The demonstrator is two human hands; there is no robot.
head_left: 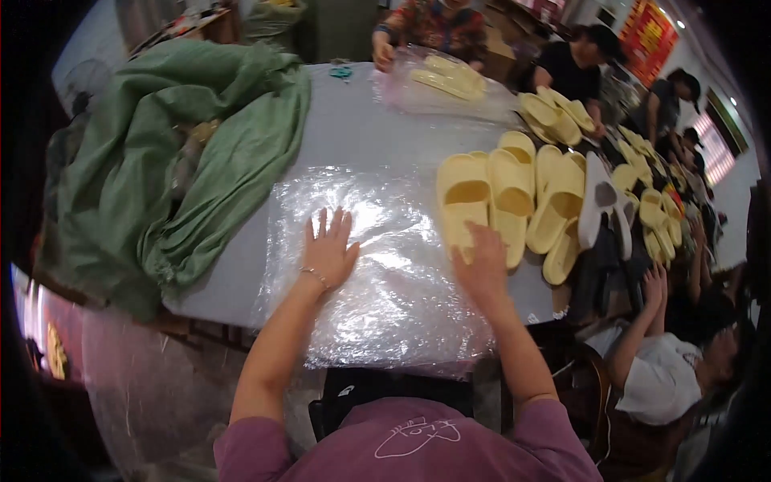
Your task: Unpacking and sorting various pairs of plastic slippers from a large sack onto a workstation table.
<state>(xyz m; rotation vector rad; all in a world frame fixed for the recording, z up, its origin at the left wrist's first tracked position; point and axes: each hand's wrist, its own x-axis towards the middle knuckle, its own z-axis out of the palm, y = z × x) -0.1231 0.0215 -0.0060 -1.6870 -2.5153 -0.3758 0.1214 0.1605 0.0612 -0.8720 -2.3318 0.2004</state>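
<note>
My left hand (328, 247) lies flat, fingers spread, on a stack of clear plastic bags (377, 297) spread over the grey table (353, 132). My right hand (482, 265) reaches to the heel of a pale yellow slipper (463, 201) at the bags' right edge; its fingers touch the slipper, and whether they grip it is hidden. A second yellow slipper (511, 197) lies right beside the first.
More yellow slippers (558, 205) and white ones (598, 205) are lined up to the right. A big green sack (177, 161) covers the table's left. Across the table a person handles slippers in a clear bag (438, 80). Other people sit at right, one leaning close (658, 361).
</note>
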